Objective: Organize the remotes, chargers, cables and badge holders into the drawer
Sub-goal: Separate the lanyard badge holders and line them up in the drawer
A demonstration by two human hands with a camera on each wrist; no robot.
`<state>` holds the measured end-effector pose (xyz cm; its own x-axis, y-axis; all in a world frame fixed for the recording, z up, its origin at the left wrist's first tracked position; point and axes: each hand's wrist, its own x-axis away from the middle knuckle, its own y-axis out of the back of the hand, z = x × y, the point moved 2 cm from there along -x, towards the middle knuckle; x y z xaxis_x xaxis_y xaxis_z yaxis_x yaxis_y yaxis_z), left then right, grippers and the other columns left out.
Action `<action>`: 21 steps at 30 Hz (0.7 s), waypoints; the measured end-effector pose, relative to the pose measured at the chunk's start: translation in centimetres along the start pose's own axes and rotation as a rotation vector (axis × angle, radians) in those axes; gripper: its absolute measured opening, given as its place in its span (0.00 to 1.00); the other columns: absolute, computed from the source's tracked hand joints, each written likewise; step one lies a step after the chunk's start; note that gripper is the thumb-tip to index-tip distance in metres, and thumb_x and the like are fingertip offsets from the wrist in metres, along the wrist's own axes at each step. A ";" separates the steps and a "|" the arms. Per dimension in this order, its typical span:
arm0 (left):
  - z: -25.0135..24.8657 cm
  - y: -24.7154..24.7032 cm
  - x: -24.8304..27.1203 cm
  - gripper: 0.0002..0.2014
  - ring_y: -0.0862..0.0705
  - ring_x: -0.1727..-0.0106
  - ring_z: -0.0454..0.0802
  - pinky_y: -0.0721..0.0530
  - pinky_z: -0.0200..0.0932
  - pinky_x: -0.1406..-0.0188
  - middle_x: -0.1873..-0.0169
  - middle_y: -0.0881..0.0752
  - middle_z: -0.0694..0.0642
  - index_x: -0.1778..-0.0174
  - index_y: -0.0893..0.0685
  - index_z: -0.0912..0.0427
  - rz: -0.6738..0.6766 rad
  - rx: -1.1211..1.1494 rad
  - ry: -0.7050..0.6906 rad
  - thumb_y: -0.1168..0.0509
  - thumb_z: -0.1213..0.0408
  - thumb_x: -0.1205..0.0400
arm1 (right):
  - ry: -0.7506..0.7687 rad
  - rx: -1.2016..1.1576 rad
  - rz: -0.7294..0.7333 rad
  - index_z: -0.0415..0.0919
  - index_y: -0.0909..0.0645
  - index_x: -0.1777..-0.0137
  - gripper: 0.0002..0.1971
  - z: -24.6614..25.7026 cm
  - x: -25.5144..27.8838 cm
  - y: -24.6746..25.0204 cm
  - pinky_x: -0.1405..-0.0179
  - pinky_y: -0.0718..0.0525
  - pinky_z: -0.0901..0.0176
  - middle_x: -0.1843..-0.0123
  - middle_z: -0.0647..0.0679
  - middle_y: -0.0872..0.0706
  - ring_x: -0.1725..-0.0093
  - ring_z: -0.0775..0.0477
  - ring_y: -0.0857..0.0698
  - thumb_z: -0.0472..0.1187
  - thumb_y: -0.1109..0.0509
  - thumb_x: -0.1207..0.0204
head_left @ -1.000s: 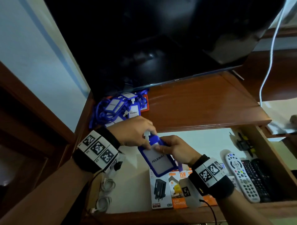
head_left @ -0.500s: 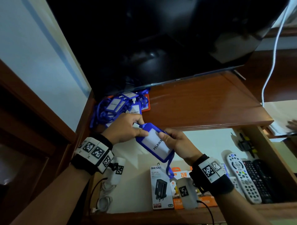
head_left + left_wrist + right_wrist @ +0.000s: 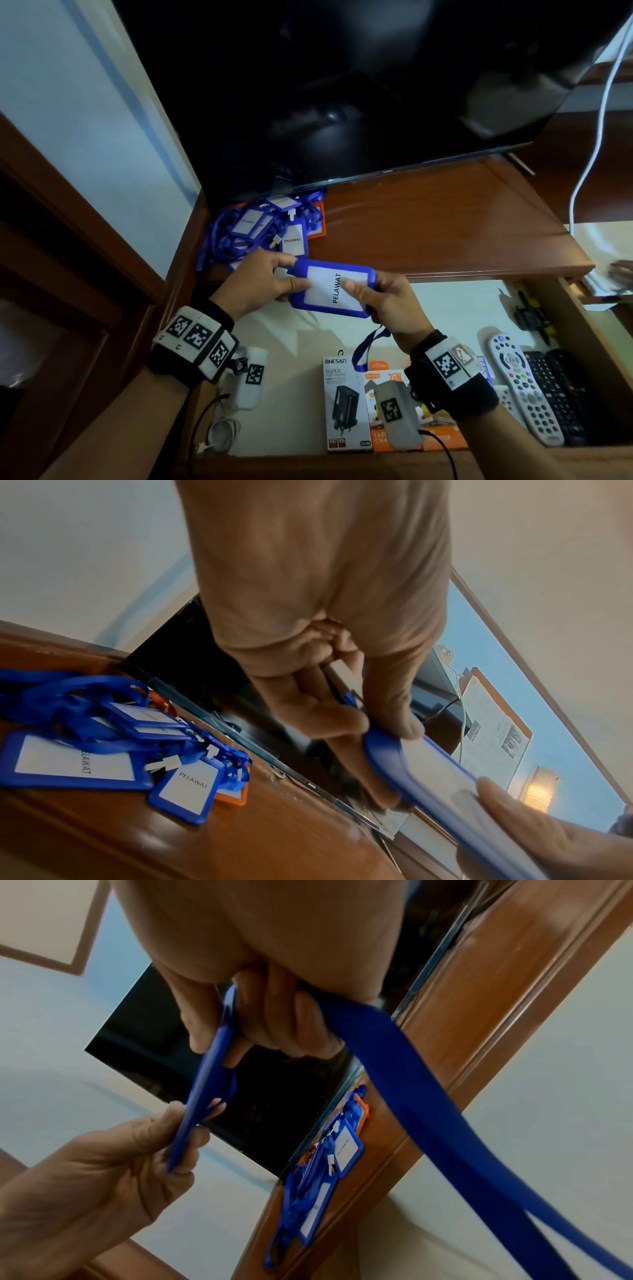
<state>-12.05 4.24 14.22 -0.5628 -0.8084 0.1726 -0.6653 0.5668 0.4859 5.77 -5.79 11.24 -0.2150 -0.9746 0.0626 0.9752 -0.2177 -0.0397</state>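
Now L hand (image 3: 263, 281) & R hand (image 3: 387, 301) grip badge holder (image 3: 332, 287).

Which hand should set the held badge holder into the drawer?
Right, probably. The right hand grips the badge holder and lanyard, over the drawer; the left hand only pinches an end.

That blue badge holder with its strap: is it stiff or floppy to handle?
The badge holder probably stays fairly rigid: pinched at both ends, it keeps flat. Its lanyard looks floppy, dangling in a loop, and might snag.
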 end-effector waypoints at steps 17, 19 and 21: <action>0.5 1.3 0.3 0.05 0.19 0.79 0.38 0.24 0.29 0.78 0.73 0.13 0.49 0.56 0.12 0.62 -0.362 0.229 0.076 0.28 0.74 0.25 | -0.042 0.196 0.053 0.37 0.22 0.71 0.16 -2.0 -0.4 -0.5 0.80 0.39 0.70 0.84 0.58 0.34 0.81 0.59 0.38 0.39 0.33 0.20; 0.5 1.5 0.4 0.06 0.22 0.80 0.38 0.25 0.31 0.77 0.81 0.16 0.45 0.63 0.13 0.55 -0.485 0.273 0.042 0.28 0.71 0.25 | -0.003 0.292 0.056 0.40 0.22 0.71 0.16 -2.1 -0.5 -0.8 0.78 0.38 0.71 0.84 0.58 0.33 0.81 0.59 0.36 0.38 0.34 0.19; 0.4 1.2 0.5 0.08 0.25 0.82 0.37 0.26 0.30 0.78 0.85 0.19 0.44 0.67 0.14 0.54 -0.572 0.271 0.008 0.27 0.69 0.25 | 0.047 0.429 0.095 0.46 0.23 0.71 0.17 -1.9 -0.5 -1.4 0.75 0.36 0.69 0.83 0.59 0.30 0.79 0.58 0.33 0.39 0.35 0.19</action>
<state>-13.33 4.59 14.59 -0.0787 -0.9959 -0.0436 -0.9611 0.0642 0.2686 4.38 -5.07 9.42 -0.1162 -0.9927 0.0327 0.9222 -0.0956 0.3747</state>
